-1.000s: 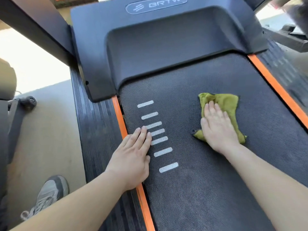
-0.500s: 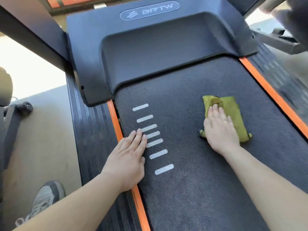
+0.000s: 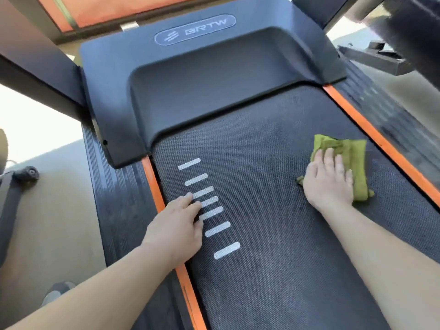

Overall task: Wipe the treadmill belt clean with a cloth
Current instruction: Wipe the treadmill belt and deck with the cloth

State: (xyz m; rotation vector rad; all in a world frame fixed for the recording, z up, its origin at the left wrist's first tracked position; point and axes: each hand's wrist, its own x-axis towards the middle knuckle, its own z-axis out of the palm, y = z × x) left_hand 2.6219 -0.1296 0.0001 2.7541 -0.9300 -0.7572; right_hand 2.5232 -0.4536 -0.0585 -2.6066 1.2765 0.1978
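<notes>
belt [image 3: 273,210] looks like matt black rubber with a fine dimpled weave, white stripes [image 3: 207,206] printed flat on it. cloth [image 3: 352,163] is soft olive-green fabric, a bit fuzzy and rumpled. motor cover [image 3: 214,91] is smooth dark plastic, slight sheen. side rails [image 3: 119,210] are ribbed black, orange trim [image 3: 152,184] is smooth.

We can read only one piece of lettering [image 3: 206,28]: "BRTW", in pale grey capitals inside an oval outline on the dark motor cover [image 3: 114,91]. It lies well beyond the fingertips of both the left hand [image 3: 176,232] and the right hand [image 3: 329,184]. An emblem [image 3: 172,35] of three slanted stripes sits just left of the letters in the same oval. On the belt [image 3: 273,258], seven white bars [image 3: 196,179] run in a column and carry no text. The left hand's fingertips touch the middle ones.
</notes>
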